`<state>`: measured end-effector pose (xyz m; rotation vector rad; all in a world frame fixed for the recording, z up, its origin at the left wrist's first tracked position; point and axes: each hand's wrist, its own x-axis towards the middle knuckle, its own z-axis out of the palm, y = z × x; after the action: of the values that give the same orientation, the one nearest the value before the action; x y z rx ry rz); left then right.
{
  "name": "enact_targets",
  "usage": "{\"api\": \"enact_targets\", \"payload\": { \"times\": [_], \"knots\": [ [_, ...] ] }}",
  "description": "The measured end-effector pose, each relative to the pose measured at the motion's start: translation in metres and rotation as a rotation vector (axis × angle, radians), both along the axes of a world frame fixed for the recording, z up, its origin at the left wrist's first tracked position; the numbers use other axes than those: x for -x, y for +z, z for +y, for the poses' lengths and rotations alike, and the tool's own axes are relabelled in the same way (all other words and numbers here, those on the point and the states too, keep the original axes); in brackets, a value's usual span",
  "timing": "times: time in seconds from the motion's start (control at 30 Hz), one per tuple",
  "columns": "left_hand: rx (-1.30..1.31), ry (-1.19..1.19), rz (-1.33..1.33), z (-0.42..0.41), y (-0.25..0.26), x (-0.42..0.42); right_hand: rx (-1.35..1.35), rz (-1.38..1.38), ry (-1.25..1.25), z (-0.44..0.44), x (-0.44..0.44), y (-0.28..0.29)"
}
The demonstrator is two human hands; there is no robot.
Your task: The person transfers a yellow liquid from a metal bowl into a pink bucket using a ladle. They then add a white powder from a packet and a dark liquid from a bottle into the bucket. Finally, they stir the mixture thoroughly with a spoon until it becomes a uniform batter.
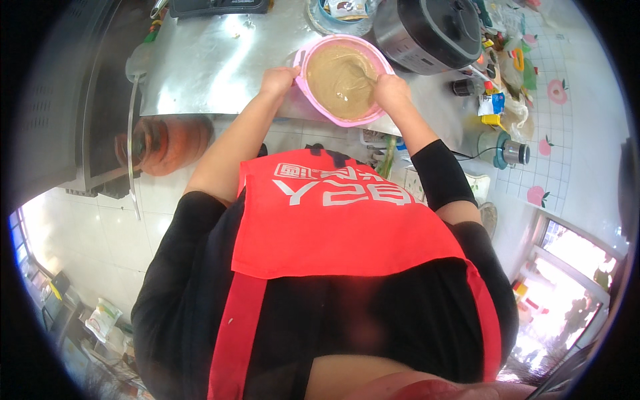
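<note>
A pink plastic bowl (pixel 332 119) holds thick tan batter (pixel 335 85) at the front edge of the steel counter (pixel 200 65). My left hand (pixel 280 80) grips the bowl's rim at its left side, by a slotted handle. At the right side, my right hand (pixel 392 92) is closed at the batter's edge, over the rim. A utensil seems to run from it into the batter, but its shape is mostly hidden. Swirled ridges mark the batter near that hand.
A black and silver electric cooker (pixel 425 37) stands right of the bowl, and a blue basin (pixel 345 21) behind it. Bottles and packets, among them a dark jar (pixel 465 87), line the right wall. An orange gas cylinder (pixel 172 145) stands below the counter at the left.
</note>
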<state>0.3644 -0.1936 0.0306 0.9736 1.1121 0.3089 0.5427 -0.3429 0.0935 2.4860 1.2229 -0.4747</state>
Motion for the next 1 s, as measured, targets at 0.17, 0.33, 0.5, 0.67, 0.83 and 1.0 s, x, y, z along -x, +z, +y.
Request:
{"api": "enact_targets", "payload": {
  "times": [0.17,0.33,0.5,0.67,0.83,1.0],
  "knots": [
    [-0.035,-0.024,-0.038,0.004,-0.023,-0.004,-0.025,0.113,0.071,0.002,-0.002,-0.023],
    [-0.046,-0.018,-0.014,0.006,-0.031,-0.004,0.008,0.021,-0.023,0.009,0.019,0.010],
    [-0.034,-0.029,-0.091,0.005,-0.031,-0.003,-0.090,-0.021,0.097,0.018,0.009,-0.003],
    [-0.044,-0.011,-0.017,0.006,-0.025,-0.003,-0.004,-0.010,0.212,0.015,0.031,0.017],
    [-0.017,-0.041,-0.012,0.005,-0.024,-0.004,-0.004,-0.018,0.277,0.032,0.022,-0.014],
    [-0.032,-0.016,-0.051,0.005,-0.028,-0.004,0.109,-0.025,0.306,0.025,0.047,0.019]
  ]
}}
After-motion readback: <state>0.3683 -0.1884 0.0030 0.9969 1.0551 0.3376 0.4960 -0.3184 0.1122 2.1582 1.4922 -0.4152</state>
